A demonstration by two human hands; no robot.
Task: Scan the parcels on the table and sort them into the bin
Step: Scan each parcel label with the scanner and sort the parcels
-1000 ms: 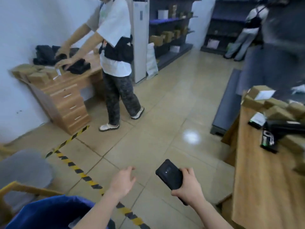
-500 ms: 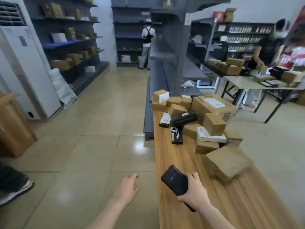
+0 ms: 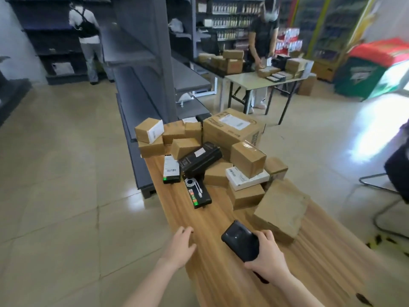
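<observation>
Since the frame half a second ago, the view has swung right and the left hand (image 3: pixel 179 247) has passed from above the floor (image 3: pixel 55 173) to the near left edge of the surface (image 3: pixel 221 284). The right hand (image 3: pixel 265 255) holds as before.

Left fingers (image 3: pixel 186 231) are relaxed and slightly spread, holding nothing and pointing toward the heap. Contact with the wood cannot be determined. Right fingers (image 3: pixel 263 234) are curled round the black scanner (image 3: pixel 240 242), its head raised and angled up and left.

Just beyond the right hand a flat brown parcel (image 3: pixel 281 209) lies tilted, its far edge propped on the heap. The parcels (image 3: pixel 221 151) are piled across the far half of the surface, mostly small brown cartons. A cable box (image 3: pixel 197 192), black with a white cable pictured on it, lies flat at the heap's near left side. Beyond it, a labelled box (image 3: pixel 170 170) lies flat, touching a long black box (image 3: pixel 200 159) that rests slanted on the cartons. A white box (image 3: pixel 245 177) lies between two brown cartons to the right. A large carton (image 3: pixel 232 129) with a white label stands at the back.

Grey shelving (image 3: pixel 143 63) runs away from the far end of the surface. To the right, a person (image 3: pixel 263 29) bends over a second table (image 3: pixel 261 78) bearing more cartons. Another person (image 3: pixel 86 29) stands at the far left shelves, back turned.
</observation>
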